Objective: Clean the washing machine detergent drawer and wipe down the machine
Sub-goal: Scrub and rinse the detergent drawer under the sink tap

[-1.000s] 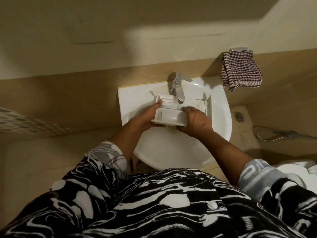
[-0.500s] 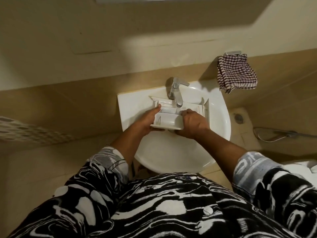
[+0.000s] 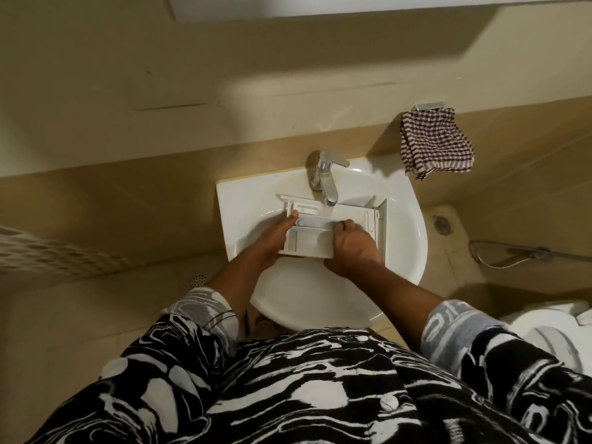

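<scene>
A white plastic detergent drawer with several compartments lies across the white washbasin, under the chrome tap. My left hand grips the drawer's left side, thumb up on its edge. My right hand holds the drawer from the right, fingers curled over its inner wall. The drawer's long front panel stands at the right end. Whether water runs from the tap is unclear.
A checked brown and white cloth hangs on a wall hook right of the basin. A floor drain and a spray hose lie to the right. A white toilet is at the lower right.
Both hands have shifted slightly along the drawer; my right hand has slid further in over the compartments. The view has tilted a little, and the drawer stays under the tap.
</scene>
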